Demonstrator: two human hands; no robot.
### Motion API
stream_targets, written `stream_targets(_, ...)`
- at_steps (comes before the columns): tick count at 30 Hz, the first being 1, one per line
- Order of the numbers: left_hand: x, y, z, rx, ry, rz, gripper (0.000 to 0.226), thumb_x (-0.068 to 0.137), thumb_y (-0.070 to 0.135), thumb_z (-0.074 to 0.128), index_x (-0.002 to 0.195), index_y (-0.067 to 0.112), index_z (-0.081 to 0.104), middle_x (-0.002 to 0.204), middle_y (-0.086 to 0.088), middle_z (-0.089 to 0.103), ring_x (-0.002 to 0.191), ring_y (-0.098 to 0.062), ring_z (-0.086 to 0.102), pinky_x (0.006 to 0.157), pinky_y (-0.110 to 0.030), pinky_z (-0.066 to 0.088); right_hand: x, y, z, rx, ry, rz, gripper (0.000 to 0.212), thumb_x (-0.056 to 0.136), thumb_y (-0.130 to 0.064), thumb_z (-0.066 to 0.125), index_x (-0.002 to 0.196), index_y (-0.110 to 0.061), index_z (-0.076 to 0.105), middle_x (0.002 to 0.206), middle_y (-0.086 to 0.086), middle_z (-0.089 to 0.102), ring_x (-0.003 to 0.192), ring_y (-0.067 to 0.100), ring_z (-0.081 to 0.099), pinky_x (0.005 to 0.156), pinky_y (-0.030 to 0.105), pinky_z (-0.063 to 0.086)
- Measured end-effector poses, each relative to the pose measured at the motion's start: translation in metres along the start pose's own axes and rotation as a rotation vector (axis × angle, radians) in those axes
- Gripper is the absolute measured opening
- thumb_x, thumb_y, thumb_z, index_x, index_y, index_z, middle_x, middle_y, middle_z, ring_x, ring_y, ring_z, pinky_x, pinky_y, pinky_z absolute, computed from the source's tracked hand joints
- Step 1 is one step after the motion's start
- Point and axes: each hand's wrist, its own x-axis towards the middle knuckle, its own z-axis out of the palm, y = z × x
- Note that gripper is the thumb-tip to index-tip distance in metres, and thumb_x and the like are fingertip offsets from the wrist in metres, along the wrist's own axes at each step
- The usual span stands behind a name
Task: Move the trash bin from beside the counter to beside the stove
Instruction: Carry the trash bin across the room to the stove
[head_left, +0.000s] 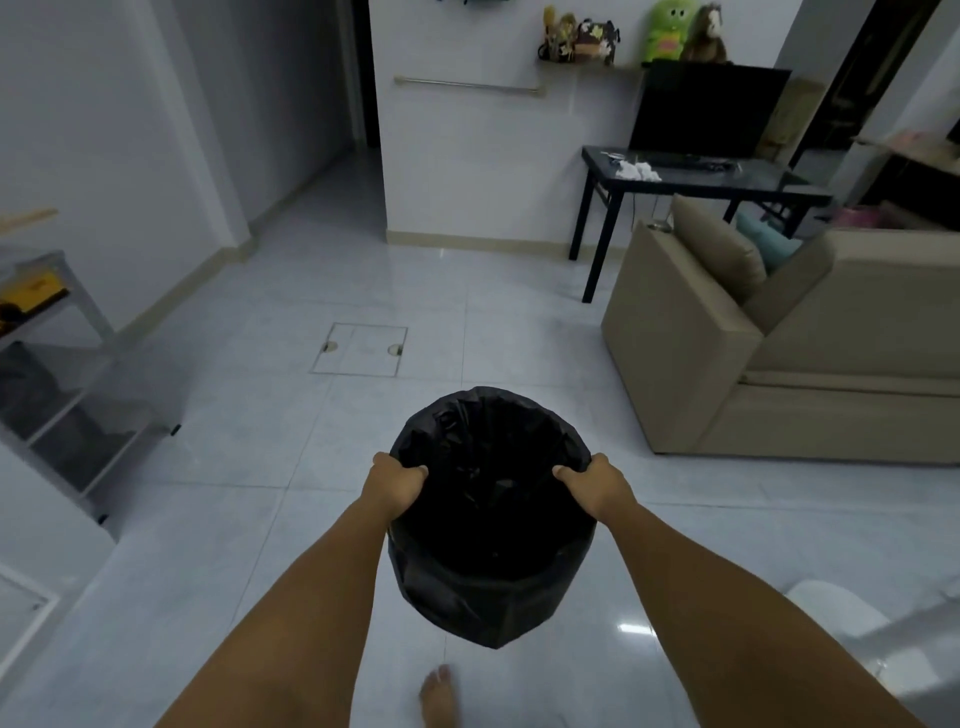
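Two hands gripping trash bin (491, 519), pale tiled floor (260, 467), beige sofa (805, 364)

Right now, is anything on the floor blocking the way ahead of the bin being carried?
Nothing visible does. Both hands, left hand and right hand, grip the trash bin, with bare tiles ahead. The sofa stands off to the right. No stove shows.

I see a glossy pale grey tiled floor (249, 509) with a square inset hatch (359, 349) at twelve o'clock. A beige fabric sofa (810, 358) sits at two, a black table (691, 179) with a dark monitor (706, 111) behind it, white walls (467, 171) beyond.
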Motion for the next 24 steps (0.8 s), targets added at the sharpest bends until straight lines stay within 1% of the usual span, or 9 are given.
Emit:
stream_targets(2, 0.040, 0.024, 0.006, 0.002, -0.010, -0.004, 0.071, 0.091, 0.027, 0.061, 0.145, -0.004, 0.028, 0.145, -0.024, 0.045, 0.131, -0.041, 0.048, 0.108, -0.045, 0.043, 0.042, -0.017, -0.007, -0.007, 0.002, 0.004, 0.074, 0.089, -0.052, 0.058, 0.139, -0.001, 0.037, 0.137, 0.019, 0.054, 0.121, 0.037, 0.056, 0.094, 0.042, 0.048)
stream_targets(7, 0.146, 0.099, 0.022, 0.009, -0.034, -0.006, 0.071, 0.091, 0.027, 0.060, 0.145, -0.004, 0.026, 0.145, -0.024, 0.045, 0.131, -0.041, 0.048, 0.107, -0.045, 0.043, 0.150, -0.064, -0.030, 0.004, 0.008, 0.036, 0.077, 0.089, -0.052, 0.059, 0.141, -0.001, 0.034, 0.139, 0.020, 0.052, 0.122, 0.039, 0.055, 0.099, 0.046, 0.048)
stream_targets(10, 0.196, 0.138, 0.031, 0.015, -0.047, 0.001, 0.072, 0.091, 0.027, 0.060, 0.146, -0.004, 0.025, 0.145, -0.024, 0.044, 0.130, -0.042, 0.048, 0.106, -0.045, 0.043, 0.205, -0.087, -0.048, -0.002, 0.031, 0.043, 0.075, 0.090, -0.051, 0.059, 0.141, -0.001, 0.034, 0.138, 0.020, 0.052, 0.122, 0.039, 0.055, 0.098, 0.046, 0.049)
stream_targets(13, 0.246, 0.172, 0.042, 0.032, -0.067, -0.008, 0.072, 0.092, 0.028, 0.060, 0.146, -0.003, 0.025, 0.145, -0.024, 0.044, 0.131, -0.041, 0.048, 0.106, -0.045, 0.043, 0.262, -0.108, -0.063, -0.004, 0.014, 0.059, 0.076, 0.089, -0.051, 0.059, 0.141, -0.002, 0.035, 0.139, 0.020, 0.052, 0.122, 0.039, 0.054, 0.099, 0.048, 0.049)
stream_targets(17, 0.327, 0.225, 0.059, 0.012, -0.052, -0.016, 0.073, 0.092, 0.029, 0.060, 0.147, -0.003, 0.025, 0.147, -0.024, 0.043, 0.132, -0.041, 0.047, 0.109, -0.046, 0.042, 0.356, -0.141, -0.084, 0.004, -0.012, 0.059, 0.080, 0.088, -0.052, 0.060, 0.143, -0.002, 0.034, 0.141, 0.020, 0.050, 0.124, 0.040, 0.053, 0.101, 0.050, 0.048)
stream_targets(19, 0.367, 0.247, 0.069, -0.007, -0.040, -0.037, 0.076, 0.092, 0.029, 0.060, 0.149, -0.004, 0.022, 0.149, -0.023, 0.041, 0.134, -0.041, 0.045, 0.110, -0.045, 0.041, 0.403, -0.158, -0.094, -0.010, -0.020, 0.047, 0.080, 0.088, -0.051, 0.061, 0.145, -0.002, 0.032, 0.143, 0.020, 0.048, 0.126, 0.039, 0.052, 0.103, 0.050, 0.047)
stream_targets(24, 0.447, 0.301, 0.086, -0.103, 0.024, -0.110, 0.078, 0.090, 0.029, 0.062, 0.149, -0.004, 0.022, 0.146, -0.023, 0.044, 0.131, -0.041, 0.048, 0.106, -0.044, 0.043, 0.509, -0.209, -0.119, -0.083, -0.095, 0.004, 0.078, 0.090, -0.050, 0.059, 0.144, -0.002, 0.031, 0.143, 0.020, 0.047, 0.125, 0.039, 0.052, 0.101, 0.047, 0.047)
